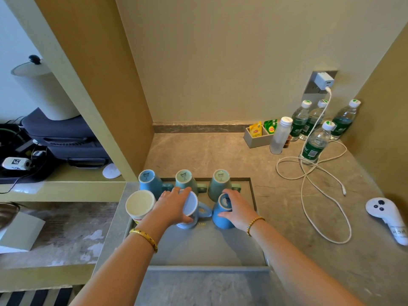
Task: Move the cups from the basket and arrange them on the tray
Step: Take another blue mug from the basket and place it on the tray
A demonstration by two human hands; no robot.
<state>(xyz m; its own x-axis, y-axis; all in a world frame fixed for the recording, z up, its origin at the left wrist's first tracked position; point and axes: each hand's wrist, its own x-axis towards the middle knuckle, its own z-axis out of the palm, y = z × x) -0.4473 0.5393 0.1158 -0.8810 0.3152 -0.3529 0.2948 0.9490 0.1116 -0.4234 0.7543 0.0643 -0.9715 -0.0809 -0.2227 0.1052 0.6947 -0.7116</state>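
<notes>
Since the cups go rim-down on the tray (254,195), both hands are busy with the front row: the left hand (174,206) is wrapped around a pale blue mug (191,209) that's tipped on its edge, probably being set down or squared up, and the right hand (237,208) is clamped over a darker blue mug (221,215) just right of it. Behind that pale mug, three more mugs (186,181) stand upside down in a row, handles all pointing right (neat!). A cream cup (140,204) sits just left of it. No basket in sight, so I'd guess this is nearly done
</notes>
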